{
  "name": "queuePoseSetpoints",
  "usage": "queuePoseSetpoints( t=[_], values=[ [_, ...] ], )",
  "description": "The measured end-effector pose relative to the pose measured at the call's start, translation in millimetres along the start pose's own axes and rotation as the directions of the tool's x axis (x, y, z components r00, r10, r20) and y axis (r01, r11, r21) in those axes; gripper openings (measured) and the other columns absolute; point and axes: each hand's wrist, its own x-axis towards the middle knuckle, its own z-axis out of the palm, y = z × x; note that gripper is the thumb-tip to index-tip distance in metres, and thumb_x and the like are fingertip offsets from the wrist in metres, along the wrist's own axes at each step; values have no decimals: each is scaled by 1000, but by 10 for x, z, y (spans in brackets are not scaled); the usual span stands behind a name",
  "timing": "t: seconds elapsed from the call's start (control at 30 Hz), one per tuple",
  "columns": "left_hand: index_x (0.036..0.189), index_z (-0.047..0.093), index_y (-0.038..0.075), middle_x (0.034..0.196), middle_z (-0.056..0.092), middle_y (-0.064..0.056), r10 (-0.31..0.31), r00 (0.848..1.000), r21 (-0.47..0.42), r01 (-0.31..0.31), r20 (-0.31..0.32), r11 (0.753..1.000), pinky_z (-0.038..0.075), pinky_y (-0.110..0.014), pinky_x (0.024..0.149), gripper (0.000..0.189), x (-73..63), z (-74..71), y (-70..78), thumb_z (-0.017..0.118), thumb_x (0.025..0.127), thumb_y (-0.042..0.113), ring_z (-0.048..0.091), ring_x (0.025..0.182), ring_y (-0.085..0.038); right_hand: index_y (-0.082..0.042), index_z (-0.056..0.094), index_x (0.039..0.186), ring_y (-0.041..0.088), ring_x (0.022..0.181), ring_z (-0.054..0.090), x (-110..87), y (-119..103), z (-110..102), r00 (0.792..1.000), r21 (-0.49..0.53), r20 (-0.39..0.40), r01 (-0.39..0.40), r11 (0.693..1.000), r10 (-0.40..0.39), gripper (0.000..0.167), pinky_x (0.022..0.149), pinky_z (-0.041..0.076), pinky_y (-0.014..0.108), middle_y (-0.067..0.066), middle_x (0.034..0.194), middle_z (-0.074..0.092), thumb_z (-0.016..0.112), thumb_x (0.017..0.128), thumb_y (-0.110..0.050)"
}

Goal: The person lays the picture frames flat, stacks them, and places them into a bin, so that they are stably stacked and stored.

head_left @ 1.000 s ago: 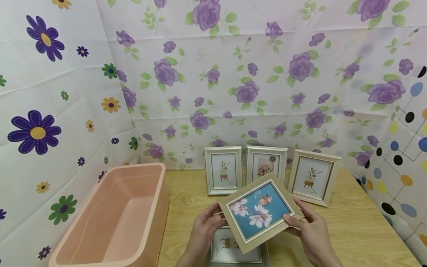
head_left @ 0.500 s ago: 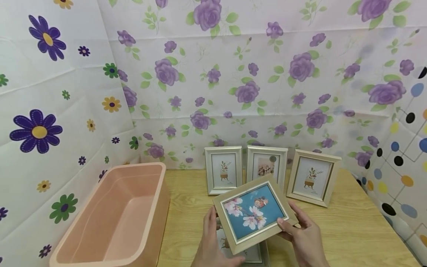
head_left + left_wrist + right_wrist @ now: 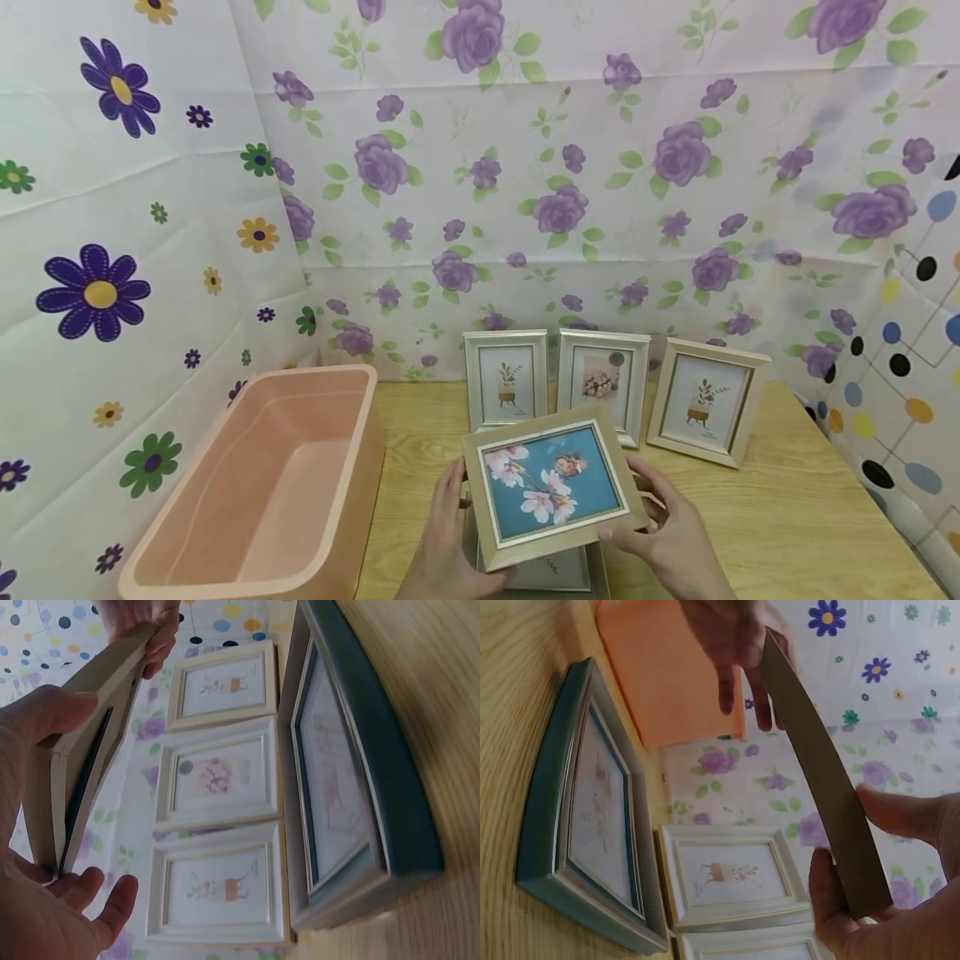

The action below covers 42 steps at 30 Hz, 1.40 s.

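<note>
Both hands hold a light wood picture frame [image 3: 552, 487] with a blue photo of pink blossoms and a butterfly, tilted in the head view. The left hand [image 3: 447, 537] grips its left side, thumb across the edge in the left wrist view. At the lower right corner the right hand [image 3: 669, 533] pinches the frame between thumb and fingers. Underneath, apart from it, a teal-sided picture frame [image 3: 401, 791] lies face up on the table. It is mostly hidden in the head view, but the right wrist view shows its plant print [image 3: 600, 802].
Two whitish picture frames, a left one [image 3: 507, 379] and a middle one [image 3: 633, 392], stand at the back beside a beige one [image 3: 738, 412]. A deep pink plastic tub [image 3: 356, 467] sits at the left of the wooden table [image 3: 810, 517]. Patterned cloths hang behind.
The held frame has moved left and down and turned closer to level. The left hand has shifted its hold along the frame's left side; the right hand moved along with the frame.
</note>
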Motion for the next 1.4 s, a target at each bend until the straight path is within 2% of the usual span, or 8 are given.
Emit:
queuePoseSetpoints(
  t=[0.1, 0.3, 0.5, 0.63, 0.83, 1.13, 1.27, 1.4],
  values=[
    [168, 24, -5, 161, 43, -31, 7, 1000, 8, -7, 8, 1000, 61, -30, 93, 137, 3, -60, -50, 107, 63, 21, 56, 130, -29, -11, 40, 167, 21, 116, 64, -17, 22, 26, 999, -27, 34, 17, 1000, -16, 112, 87, 60, 25, 20, 155, 51, 98, 73, 0],
    [165, 29, -9, 162, 47, -30, -116, 991, 112, 108, 67, 988, 64, -38, 95, 134, -36, -126, -50, 106, 63, 33, 63, 128, -35, -4, 51, 161, 24, 119, 63, -49, 100, 128, 994, -212, -21, 98, 972, -105, 114, 87, 57, 23, 19, 149, 55, 103, 60, 1],
    [166, 32, -5, 165, 48, -25, -213, 970, 146, 195, 114, 970, 59, -59, 108, 135, -43, -158, -65, 107, 61, 36, 59, 141, -40, -2, 57, 155, 31, 124, 65, -53, 164, 215, 995, -322, -38, 71, 944, -88, 108, 90, 61, 26, 19, 146, 56, 107, 59, -6],
    [166, 33, -3, 165, 48, -26, -261, 953, 132, 242, 155, 961, 54, -68, 111, 136, -56, -167, -104, 107, 60, 38, 54, 147, -47, 0, 60, 152, 28, 120, 66, -55, 244, 252, 996, -335, -33, 64, 940, -79, 104, 87, 61, 26, 18, 140, 59, 107, 59, -5],
    [164, 37, -4, 160, 53, -25, -291, 937, 153, 264, 194, 952, 57, -62, 108, 135, -113, -145, -182, 107, 58, 42, 58, 142, -44, 0, 63, 149, 24, 115, 66, -43, 389, 285, 997, -320, -31, 54, 946, -68, 100, 81, 57, 23, 16, 136, 61, 106, 59, -4],
    [164, 34, -8, 161, 47, -35, -314, 903, 58, 312, 292, 949, 53, -74, 105, 135, -206, -73, -341, 108, 61, 37, 51, 143, -56, 6, 61, 149, 17, 105, 61, 4, 643, 305, 1000, -291, 14, 25, 956, -22, 101, 78, 55, 22, 14, 126, 61, 107, 60, -9],
    [163, 34, -10, 158, 48, -38, -259, 921, 43, 258, 292, 965, 53, -78, 100, 136, -273, -9, -493, 107, 63, 46, 52, 139, -60, 8, 60, 148, 16, 103, 60, 30, 732, 316, 1000, -297, 22, 16, 955, -10, 101, 77, 55, 21, 14, 125, 61, 107, 62, -11],
    [165, 34, -3, 154, 53, -35, -206, 941, 89, 189, 267, 978, 54, -79, 90, 138, -372, 130, -773, 100, 65, 66, 57, 133, -57, 10, 60, 148, 15, 101, 60, 43, 791, 336, 999, -313, 31, 21, 950, -12, 101, 76, 56, 21, 13, 122, 61, 108, 61, -11]
  ],
)
